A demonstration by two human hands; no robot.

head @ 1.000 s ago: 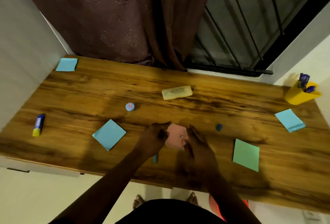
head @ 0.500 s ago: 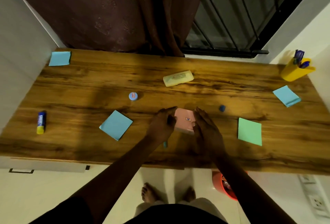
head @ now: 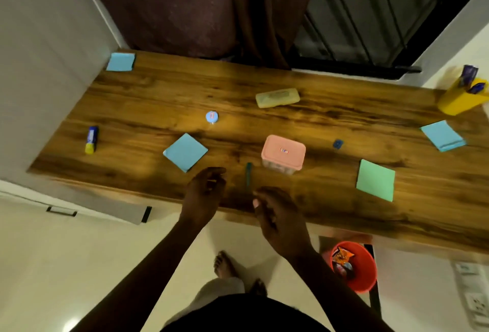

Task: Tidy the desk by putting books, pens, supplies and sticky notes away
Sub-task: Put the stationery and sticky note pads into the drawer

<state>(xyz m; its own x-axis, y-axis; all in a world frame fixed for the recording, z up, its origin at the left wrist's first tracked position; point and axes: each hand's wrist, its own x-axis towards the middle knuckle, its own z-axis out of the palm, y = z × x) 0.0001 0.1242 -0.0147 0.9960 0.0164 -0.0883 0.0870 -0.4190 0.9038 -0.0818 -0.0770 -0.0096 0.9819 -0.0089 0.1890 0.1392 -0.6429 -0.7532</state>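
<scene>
I see a wooden desk (head: 344, 120) between white walls, with a dark curtain (head: 198, 6) behind it. The pink lidded box (head: 283, 154) stands near the desk's middle. A teal pen (head: 248, 174) lies just left of the box; a blue sticky pad (head: 185, 151) lies farther left and a green one (head: 375, 180) to its right. My left hand (head: 203, 196) and right hand (head: 280, 218) hover nearer than the box, fingers loosely curled, holding nothing.

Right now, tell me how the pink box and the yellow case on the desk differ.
The pink box is squarish with rounded corners; the yellow case is long and narrow. The pink box stands taller, while the yellow case lies low and flat. The pink box sits nearer the hands, the yellow case farther back toward the curtain. Both are closed, and neither is being touched.
</scene>
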